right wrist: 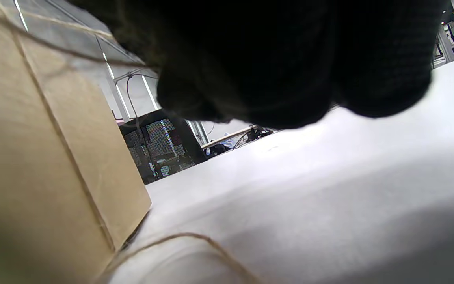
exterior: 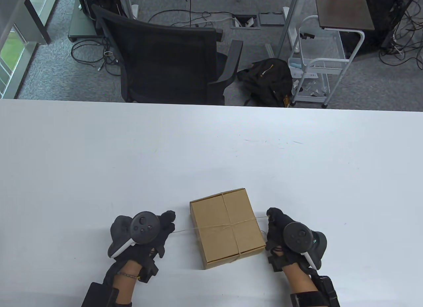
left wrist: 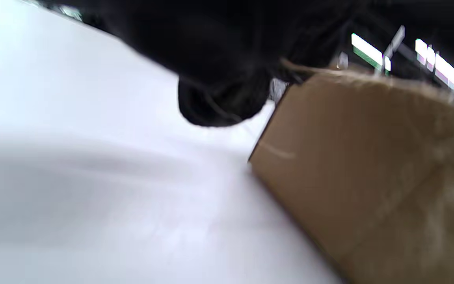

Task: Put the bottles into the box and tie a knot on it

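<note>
A closed brown cardboard box [exterior: 227,227] sits near the table's front edge, wrapped crosswise with thin twine [exterior: 231,225]. No bottles show in any view. My left hand [exterior: 165,226] is just left of the box and grips one twine end, which runs taut to the box. My right hand [exterior: 272,221] is just right of the box and pinches the other end, also taut. In the left wrist view the box [left wrist: 369,169] fills the right side under my dark fingers [left wrist: 219,102]. In the right wrist view the box [right wrist: 34,157] is at left, with slack twine [right wrist: 179,240] on the table.
The white table [exterior: 99,161] stretches wide around the box. Behind its far edge stand a black office chair [exterior: 165,55], a black bag [exterior: 267,78] on the floor and a white wire cart [exterior: 317,62].
</note>
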`<action>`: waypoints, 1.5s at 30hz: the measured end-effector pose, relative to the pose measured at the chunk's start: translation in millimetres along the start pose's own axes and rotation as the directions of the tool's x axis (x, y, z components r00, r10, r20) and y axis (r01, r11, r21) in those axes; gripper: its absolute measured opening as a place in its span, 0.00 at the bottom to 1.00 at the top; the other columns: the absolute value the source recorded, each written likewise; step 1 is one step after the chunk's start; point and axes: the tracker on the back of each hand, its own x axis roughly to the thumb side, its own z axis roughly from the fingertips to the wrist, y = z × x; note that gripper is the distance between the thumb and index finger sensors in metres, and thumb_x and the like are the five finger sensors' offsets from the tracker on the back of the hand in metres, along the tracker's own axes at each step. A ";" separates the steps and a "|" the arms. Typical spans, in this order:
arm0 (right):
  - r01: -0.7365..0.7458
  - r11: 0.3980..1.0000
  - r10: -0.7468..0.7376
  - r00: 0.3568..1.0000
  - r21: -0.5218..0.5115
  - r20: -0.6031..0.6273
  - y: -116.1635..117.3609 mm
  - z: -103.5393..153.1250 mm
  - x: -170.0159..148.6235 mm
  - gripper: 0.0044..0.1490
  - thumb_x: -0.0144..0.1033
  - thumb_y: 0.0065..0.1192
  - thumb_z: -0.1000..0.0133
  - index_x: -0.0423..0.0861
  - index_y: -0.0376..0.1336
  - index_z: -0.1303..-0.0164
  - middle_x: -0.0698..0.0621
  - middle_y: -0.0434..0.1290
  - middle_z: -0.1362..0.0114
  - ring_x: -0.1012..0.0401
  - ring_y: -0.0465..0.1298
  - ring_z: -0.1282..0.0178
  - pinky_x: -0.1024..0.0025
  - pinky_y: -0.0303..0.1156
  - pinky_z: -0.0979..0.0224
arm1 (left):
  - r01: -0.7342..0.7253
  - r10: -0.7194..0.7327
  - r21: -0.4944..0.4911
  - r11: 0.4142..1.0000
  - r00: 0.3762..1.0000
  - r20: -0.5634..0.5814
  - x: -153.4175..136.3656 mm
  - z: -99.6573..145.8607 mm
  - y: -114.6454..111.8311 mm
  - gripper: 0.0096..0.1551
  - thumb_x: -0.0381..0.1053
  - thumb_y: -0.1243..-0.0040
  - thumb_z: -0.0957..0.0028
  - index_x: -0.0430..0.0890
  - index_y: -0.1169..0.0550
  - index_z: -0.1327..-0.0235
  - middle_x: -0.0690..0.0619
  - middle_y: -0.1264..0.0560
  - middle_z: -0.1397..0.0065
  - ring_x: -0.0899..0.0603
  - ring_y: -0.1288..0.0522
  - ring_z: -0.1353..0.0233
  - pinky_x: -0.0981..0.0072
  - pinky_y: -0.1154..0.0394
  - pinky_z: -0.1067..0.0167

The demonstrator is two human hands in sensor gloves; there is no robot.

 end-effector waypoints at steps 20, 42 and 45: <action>-0.059 0.995 0.055 0.998 0.076 0.042 10.8 2.0 25.2 0.25 0.32 0.63 0.49 0.38 0.75 0.46 0.47 0.84 0.63 0.58 0.82 0.70 0.52 0.81 0.55 | -0.678 0.938 -0.655 0.335 0.305 0.164 40.3 -13.1 -23.6 0.37 0.64 0.39 0.45 0.51 0.23 0.23 0.48 0.09 0.59 0.54 0.16 0.80 0.69 0.17 0.82; 0.599 0.381 -0.730 0.663 0.704 -0.169 -35.5 -4.2 -3.9 0.22 0.13 0.61 0.54 0.40 0.82 0.60 0.39 0.79 0.42 0.50 0.82 0.62 0.53 0.80 0.60 | -0.841 0.946 -0.437 0.318 0.310 0.092 12.1 -17.6 -31.0 0.39 0.58 0.37 0.40 0.56 0.37 0.15 0.49 0.10 0.57 0.55 0.16 0.79 0.70 0.16 0.81; 0.355 0.567 -0.473 0.879 0.744 -0.059 -25.4 -0.5 4.8 0.25 0.13 0.62 0.54 0.40 0.83 0.55 0.38 0.79 0.40 0.50 0.82 0.62 0.52 0.80 0.60 | -0.842 0.947 -0.436 0.317 0.309 0.091 12.8 -17.3 -30.1 0.39 0.58 0.37 0.40 0.56 0.37 0.15 0.49 0.10 0.57 0.55 0.16 0.79 0.70 0.16 0.81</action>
